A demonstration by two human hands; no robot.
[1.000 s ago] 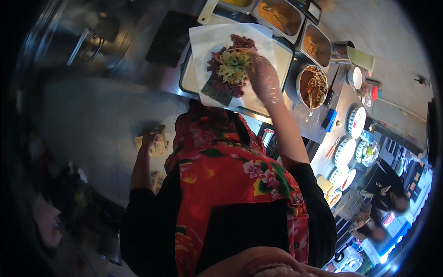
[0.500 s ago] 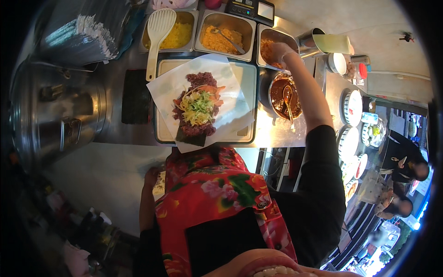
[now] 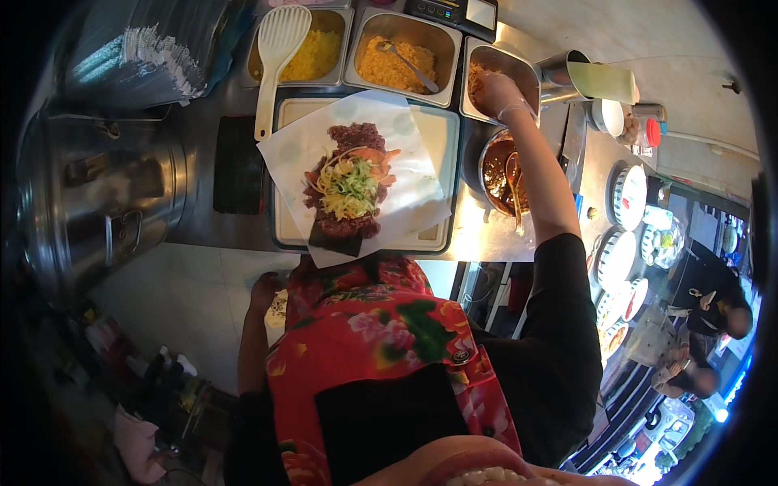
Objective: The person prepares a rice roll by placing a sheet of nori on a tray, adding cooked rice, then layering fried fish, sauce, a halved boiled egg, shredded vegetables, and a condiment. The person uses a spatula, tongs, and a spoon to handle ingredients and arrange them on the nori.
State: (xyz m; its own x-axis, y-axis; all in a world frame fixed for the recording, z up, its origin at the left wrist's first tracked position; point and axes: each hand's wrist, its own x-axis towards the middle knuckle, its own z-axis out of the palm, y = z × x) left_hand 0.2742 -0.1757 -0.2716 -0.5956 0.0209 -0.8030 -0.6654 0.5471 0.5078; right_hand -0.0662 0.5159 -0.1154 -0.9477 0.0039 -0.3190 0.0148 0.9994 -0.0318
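At the far right of the counter, the gloved right hand (image 3: 496, 91) is reached into a steel pan (image 3: 501, 74) of shredded filling, fingers curled around a pinch of it. Below it, a round pot (image 3: 496, 168) of brown sauce with a spoon is seen. On the tray (image 3: 442, 182), white paper (image 3: 405, 174) carries a seaweed sheet topped with purple rice and vegetables (image 3: 348, 188). The left hand (image 3: 263, 287) is hung by the apron, whether clenched cannot be told
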